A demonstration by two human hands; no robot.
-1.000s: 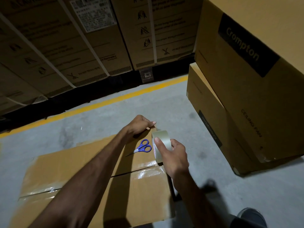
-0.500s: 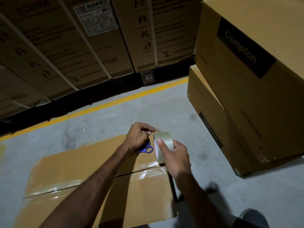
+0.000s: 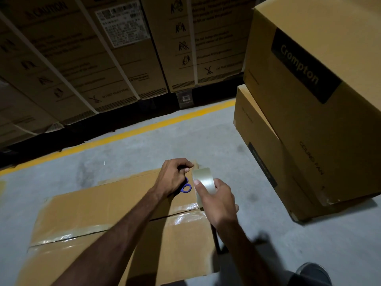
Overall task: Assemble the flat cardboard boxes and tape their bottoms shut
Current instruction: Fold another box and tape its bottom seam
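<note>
Rough grey concrete floor (image 3: pixel 144 153), taped cardboard box (image 3: pixel 99 205), left hand (image 3: pixel 173 176) gripping blue-handled scissors (image 3: pixel 185 187), right hand (image 3: pixel 216 201) gripping clear tape roll (image 3: pixel 204 178)

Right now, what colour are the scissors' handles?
Blue, on the scissors under the left hand, head view.

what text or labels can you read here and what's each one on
"Crompton": black label on the upper right box
"CEILING FAN": side of that same box
"CAUTION": strapped carton, top left
"DO NOT STACK HERE": low on the strapped cartons
White sticker, pictogram captions and the lower right box label: too blurred to read
</note>
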